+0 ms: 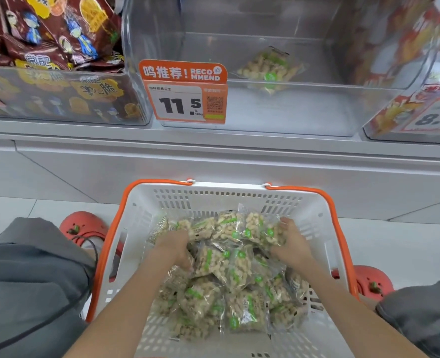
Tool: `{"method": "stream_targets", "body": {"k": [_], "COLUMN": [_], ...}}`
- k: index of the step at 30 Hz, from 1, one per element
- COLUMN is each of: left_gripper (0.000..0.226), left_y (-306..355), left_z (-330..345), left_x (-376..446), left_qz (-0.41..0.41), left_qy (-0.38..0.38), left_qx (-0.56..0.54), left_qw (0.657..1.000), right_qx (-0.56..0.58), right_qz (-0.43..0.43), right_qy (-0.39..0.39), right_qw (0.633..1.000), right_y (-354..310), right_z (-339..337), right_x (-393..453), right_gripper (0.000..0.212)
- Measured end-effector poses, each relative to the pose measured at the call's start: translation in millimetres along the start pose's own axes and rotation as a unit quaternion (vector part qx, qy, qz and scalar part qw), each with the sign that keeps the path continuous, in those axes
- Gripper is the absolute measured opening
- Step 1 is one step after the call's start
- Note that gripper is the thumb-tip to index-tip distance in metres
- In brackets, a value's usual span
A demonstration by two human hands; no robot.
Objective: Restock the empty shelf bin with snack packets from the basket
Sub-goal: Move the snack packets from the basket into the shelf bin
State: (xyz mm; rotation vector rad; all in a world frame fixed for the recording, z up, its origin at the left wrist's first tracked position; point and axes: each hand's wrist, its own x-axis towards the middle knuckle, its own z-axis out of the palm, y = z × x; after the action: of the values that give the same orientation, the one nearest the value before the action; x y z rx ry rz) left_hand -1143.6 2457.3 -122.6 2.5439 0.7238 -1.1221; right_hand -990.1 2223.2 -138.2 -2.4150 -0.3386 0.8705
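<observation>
A white basket (pixel 208 200) with orange handles stands on the floor below the shelf, holding several clear packets of peanuts (pixel 239 270) with green labels. Both my hands are inside it. My left hand (pixel 175 248) curls its fingers down around packets at the pile's left side. My right hand (pixel 292 244) cups the packets at the far right of the pile, fingers bent round them. Above, the clear shelf bin (pixel 278 109) holds a single peanut packet (pixel 269 67) lying near its back right.
An orange price tag (pixel 185 93) reading 11.5 hangs on the bin's front left. A bin of dark red snack bags (pixel 58 42) sits to the left, a bin of red-orange packs (pixel 420 99) to the right. Red shoes (pixel 84 227) and grey trouser knees flank the basket.
</observation>
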Motion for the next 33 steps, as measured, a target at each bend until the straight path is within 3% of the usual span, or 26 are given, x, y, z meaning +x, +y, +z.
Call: {"method": "stream_targets", "body": {"k": [3,5,7,9,15,18,22,25,28,33], "left_gripper": [0.030,0.043,0.054,0.049,0.034,0.034,0.024,0.007,0.010,0.024], "left_y": [-2,-3,3,12,26,26,17,14,8,3], "left_z": [-31,-55,-82,-108,-179,-208,-226,-224,-223,-230], "left_x": [-6,-13,-24,-34,-76,-103,-131,-157,-181,-205], "left_qz": [0.001,0.026,0.056,0.075,0.141,0.178,0.230,0.227,0.260,0.308], "left_qy": [0.013,0.015,-0.008,-0.037,0.058,0.102,0.125,0.140,0.140,0.129], "left_qx": [-0.070,-0.182,-0.322,-0.400,-0.423,-0.458,-0.558,-0.691,-0.756,-0.776], "left_qw": [0.997,0.983,0.945,0.913,0.893,0.865,0.788,0.672,0.584,0.535], "right_qx": [0.066,0.093,0.106,0.104,0.132,0.152,0.186,0.202,0.271,0.336], "right_qz": [-0.037,-0.060,-0.083,-0.108,-0.173,-0.198,-0.238,-0.281,-0.278,-0.285], "right_qy": [0.018,-0.009,-0.050,-0.064,-0.009,0.037,0.106,0.144,0.117,0.048], "right_qw": [0.997,0.994,0.990,0.987,0.976,0.968,0.947,0.927,0.914,0.896], "right_y": [-18,-32,-50,-71,-137,-165,-195,-217,-238,-256], "right_z": [-10,-16,-22,-31,-82,-104,-120,-124,-133,-153], "right_x": [-10,-19,-30,-41,-68,-77,-88,-102,-120,-130], "right_gripper": [0.068,0.080,0.092,0.095,0.088,0.077,0.039,0.031,0.048,0.069]}}
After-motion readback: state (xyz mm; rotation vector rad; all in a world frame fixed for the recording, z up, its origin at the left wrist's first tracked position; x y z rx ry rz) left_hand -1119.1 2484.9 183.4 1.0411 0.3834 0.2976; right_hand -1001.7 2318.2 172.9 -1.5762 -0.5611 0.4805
